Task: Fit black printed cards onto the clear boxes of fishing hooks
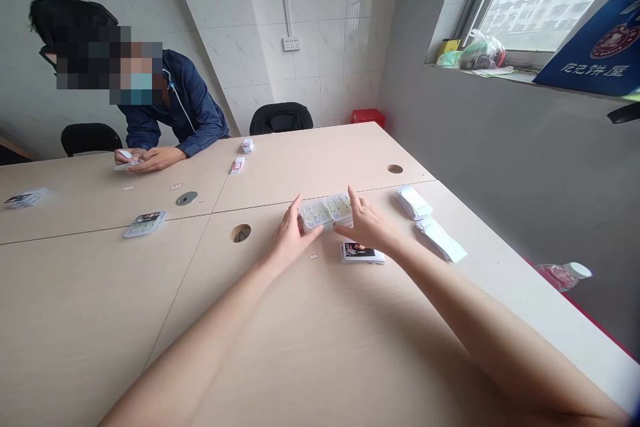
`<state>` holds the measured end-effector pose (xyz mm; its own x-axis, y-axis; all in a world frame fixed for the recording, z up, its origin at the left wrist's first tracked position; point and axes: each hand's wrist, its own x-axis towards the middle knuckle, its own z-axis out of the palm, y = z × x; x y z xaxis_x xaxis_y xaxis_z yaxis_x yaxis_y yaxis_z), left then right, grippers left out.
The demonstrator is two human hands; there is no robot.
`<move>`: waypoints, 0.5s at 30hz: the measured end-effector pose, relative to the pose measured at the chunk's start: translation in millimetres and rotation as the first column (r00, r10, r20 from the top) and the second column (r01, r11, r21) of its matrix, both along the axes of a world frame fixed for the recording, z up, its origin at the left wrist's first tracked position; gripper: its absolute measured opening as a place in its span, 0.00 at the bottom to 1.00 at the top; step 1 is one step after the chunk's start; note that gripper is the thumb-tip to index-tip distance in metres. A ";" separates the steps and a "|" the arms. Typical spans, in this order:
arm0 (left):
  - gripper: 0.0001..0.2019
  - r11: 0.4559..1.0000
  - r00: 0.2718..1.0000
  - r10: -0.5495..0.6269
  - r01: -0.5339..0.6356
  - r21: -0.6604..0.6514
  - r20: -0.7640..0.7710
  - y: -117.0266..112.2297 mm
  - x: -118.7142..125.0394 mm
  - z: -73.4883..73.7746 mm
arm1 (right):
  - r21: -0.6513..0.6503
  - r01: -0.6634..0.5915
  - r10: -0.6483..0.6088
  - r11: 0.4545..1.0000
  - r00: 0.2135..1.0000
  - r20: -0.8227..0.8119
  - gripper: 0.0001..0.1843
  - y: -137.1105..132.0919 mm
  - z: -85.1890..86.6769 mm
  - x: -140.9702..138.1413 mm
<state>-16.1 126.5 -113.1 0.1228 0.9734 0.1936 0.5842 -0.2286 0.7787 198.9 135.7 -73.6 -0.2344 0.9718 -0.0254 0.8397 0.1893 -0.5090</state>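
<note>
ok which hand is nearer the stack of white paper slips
Right. The right hand sits just left of the stack of white paper slips; the left hand is farther off, beyond the clear plastic pack.

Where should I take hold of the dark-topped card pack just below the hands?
Pinch the flat card pack by its two short ends, coming in from your side of the table. It lies low and flat, so its edges offer the best purchase, and the right hand sits just beyond it, leaving the near side open.
</note>
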 end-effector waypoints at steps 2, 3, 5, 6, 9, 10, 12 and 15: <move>0.41 1.000 0.999 0.022 -0.022 -0.005 0.048 0.2 0.7 -1.9 | -0.052 -0.026 0.023 0.998 0.998 -0.053 0.58 -0.1 3.8 7.0; 0.38 0.999 0.997 0.036 -0.035 -0.006 0.068 0.9 2.2 -2.5 | -0.073 -0.034 0.028 0.997 0.996 -0.080 0.59 -0.6 5.0 10.7; 0.29 0.998 0.993 0.064 -0.064 -0.007 0.101 4.1 8.2 -3.2 | -0.107 -0.040 0.025 0.994 0.990 -0.137 0.58 -2.7 5.2 15.3; 0.24 0.997 0.990 0.078 -0.077 -0.007 0.115 6.7 12.3 -3.2 | -0.120 -0.043 0.023 0.992 0.986 -0.167 0.57 -4.4 4.1 15.7; 0.18 0.994 0.982 0.108 -0.108 -0.011 0.153 17.6 23.9 -1.4 | -0.134 -0.062 0.027 0.989 0.967 -0.253 0.51 -9.8 -1.0 12.5; 0.17 0.994 0.980 0.113 -0.112 -0.013 0.163 21.5 26.1 -0.4 | -0.133 -0.063 0.025 0.989 0.961 -0.274 0.49 -10.9 -2.6 11.6; 0.16 0.993 0.976 0.121 -0.119 -0.018 0.182 28.8 27.0 1.5 | -0.128 -0.052 0.011 0.990 0.953 -0.303 0.48 -10.9 -4.4 12.2; 0.16 0.991 0.969 0.137 -0.135 -0.023 0.207 35.9 24.8 1.7 | -0.103 -0.001 -0.031 0.995 0.949 -0.314 0.52 -6.2 -5.9 16.4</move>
